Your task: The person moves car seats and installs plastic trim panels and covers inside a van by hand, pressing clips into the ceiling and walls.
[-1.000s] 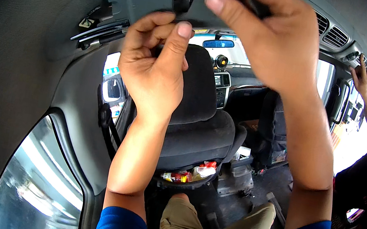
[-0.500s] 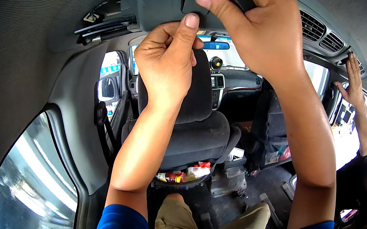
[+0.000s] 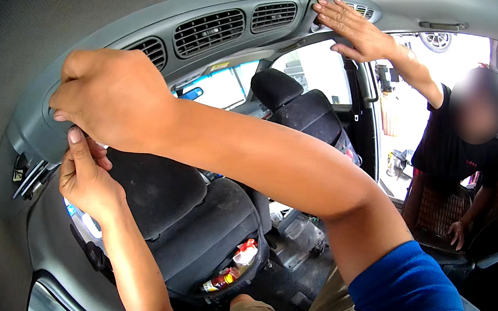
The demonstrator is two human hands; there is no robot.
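Both my hands are up at the left end of a grey overhead air-vent panel (image 3: 35, 132) in a car. My right hand (image 3: 115, 99) has its fingers curled over the recess there, its back covering most of it. Just below, my left hand (image 3: 90, 180) pinches at the panel's lower edge, thumb raised and fingers bent. Between them is a small grey plastic cover, seen more plainly half a second ago; only a sliver of it shows now, so how it sits in the recess is hidden.
Slatted vents (image 3: 209, 31) line the panel. At its far right end a co-worker's hand (image 3: 355, 33) rests against it; that person leans in by the open door. Below me stand a dark front seat (image 3: 147, 194) and a seat pocket holding packages (image 3: 234, 265).
My view has swung to the right, so the panel and my hands now appear farther left. My right hand now hides the cover. The co-worker's body shows more fully.
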